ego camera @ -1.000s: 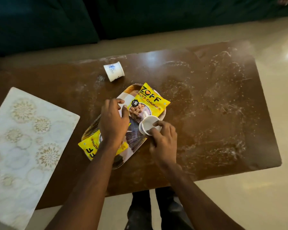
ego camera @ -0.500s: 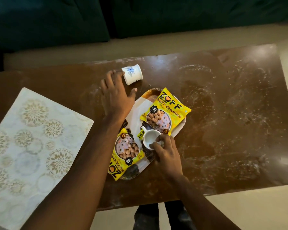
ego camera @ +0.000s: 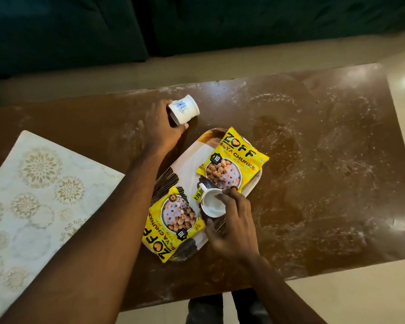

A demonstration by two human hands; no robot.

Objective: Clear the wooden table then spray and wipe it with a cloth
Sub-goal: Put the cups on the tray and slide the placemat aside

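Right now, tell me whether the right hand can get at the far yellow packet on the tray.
Probably yes: the packet lies just past the white cup that the right hand holds, nothing between, but the hand must release the cup first.

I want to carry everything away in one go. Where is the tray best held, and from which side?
Probably the tray by its two long rims, one hand from each side, kept level: it is long and shallow, and two loose packets and an upright cup lie on it.
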